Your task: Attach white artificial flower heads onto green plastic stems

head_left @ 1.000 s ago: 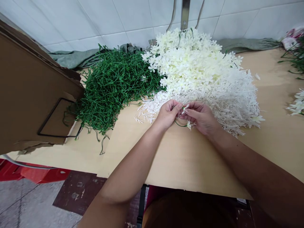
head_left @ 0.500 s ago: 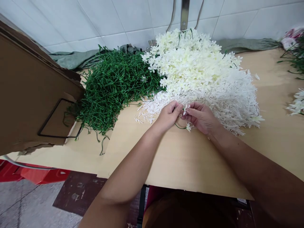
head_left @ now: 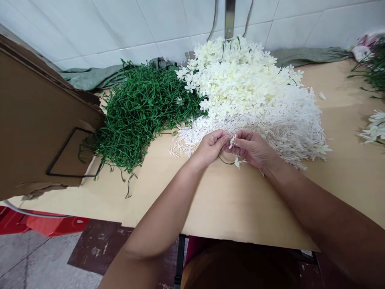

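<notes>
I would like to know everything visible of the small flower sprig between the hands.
The sprig has a thin, curved green stem, plastic-looking, ending lower down in a white blossom with thin pale strands. Another small white flower sits higher, between the left hand and the right hand, which appear to pinch it. The hands hide how the parts join.

A small workshop is suggested by the sheer quantity laid out: green stems (head_left: 147, 110), white flowers (head_left: 237, 78) and thin white sticks (head_left: 294, 124) are heaped on a plain table (head_left: 234, 204). The table is set against a tiled wall (head_left: 117, 24), a cardboard box (head_left: 39, 116) is stood at the left, and a scuffed floor (head_left: 39, 255) is seen below.
</notes>
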### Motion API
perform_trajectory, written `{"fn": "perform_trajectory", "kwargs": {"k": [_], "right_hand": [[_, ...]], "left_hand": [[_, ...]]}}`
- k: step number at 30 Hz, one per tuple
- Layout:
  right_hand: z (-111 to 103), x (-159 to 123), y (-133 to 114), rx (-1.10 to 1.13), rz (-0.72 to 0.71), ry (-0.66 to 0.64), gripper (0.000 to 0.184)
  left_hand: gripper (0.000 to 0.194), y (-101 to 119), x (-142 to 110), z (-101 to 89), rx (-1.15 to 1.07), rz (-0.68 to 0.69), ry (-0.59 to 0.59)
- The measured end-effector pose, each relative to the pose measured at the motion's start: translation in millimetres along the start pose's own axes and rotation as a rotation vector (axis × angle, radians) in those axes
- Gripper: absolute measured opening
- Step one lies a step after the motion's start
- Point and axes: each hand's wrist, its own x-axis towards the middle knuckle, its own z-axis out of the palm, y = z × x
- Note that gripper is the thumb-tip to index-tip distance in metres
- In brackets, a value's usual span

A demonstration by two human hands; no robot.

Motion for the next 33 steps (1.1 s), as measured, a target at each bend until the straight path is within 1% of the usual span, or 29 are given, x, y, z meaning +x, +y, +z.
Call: {"fn": "perform_trajectory", "kwargs": {"k": [7, 11, 14, 17, 21, 23, 28, 33], "right_hand": [[0, 0, 3, -0.054, -0.063, 0.025, 0.034], [0, 1, 2, -0.062, -0.076, 0.042, 0.036], [0, 0, 0, -0.068, -0.067, -0.003, 0.035], [0, -1, -1, -0.105, -0.049, -0.051, 0.033], [1, 0, 1, -0.059, -0.032, -0.004, 0.031], [1, 1, 2, -0.024, -0.027, 0.022, 0.03], [1, 2, 2, 0.048, 0.002, 0.035, 0.03], [2, 1, 1, 0.078, 0.045, 0.025, 0.031]], "left_hand": [[0.055, -6, 2, 5.0, -0.064, -0.005, 0.009], [0.056, -7, 2, 7.4, -0.072, -0.034, 0.034], [0.055, -6, 1, 5.7, -0.074, -0.058, 0.005], [0.054, -5, 0, 1.6, -0.028, -0.078, -0.019], [0.053, -4, -1, -3.4, 0.029, -0.08, 0.04], [0.053, -3, -1, -4.6, 0.033, -0.063, 0.049], [0.05, -2, -2, -5.0, 0.016, -0.051, -0.033], [0.05, -2, 0, -5.9, -0.026, -0.116, -0.047]]}}
